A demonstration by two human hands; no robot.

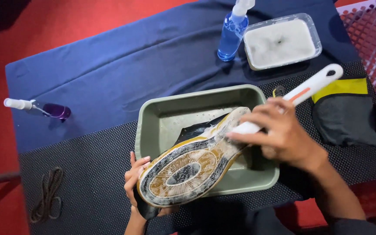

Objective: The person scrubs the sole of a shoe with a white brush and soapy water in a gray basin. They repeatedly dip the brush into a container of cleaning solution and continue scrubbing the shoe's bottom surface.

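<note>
Clearly the scrubbing of the sole is the step in hand. The left hand [136,179] is cupped under the toe end of a dark shoe [192,163], fingers wrapped around its edge, and holds it sole-up and tilted over a grey-green basin [153,111] — the heel end dips inside the basin, the toe sticks out over the near rim. The right hand [279,132] is closed around the white handle of a brush [312,85], whose head is pressed to the foamy heel part of the sole (the bristles themselves are hidden under suds and fingers).

Beyond the right hand stand a blue spray bottle [233,32] and a clear tub of sudsy water [281,41]; just to its right lies a folded dark and yellow cloth [344,113]. Well off to the left of the left hand lie a small purple spray bottle [44,109] and a coil of laces [48,193].

Judging by the lather — thick at the heel, thinner toward the toe — the next move calls for a firm hold from below while the brush works forward along the tread.
</note>
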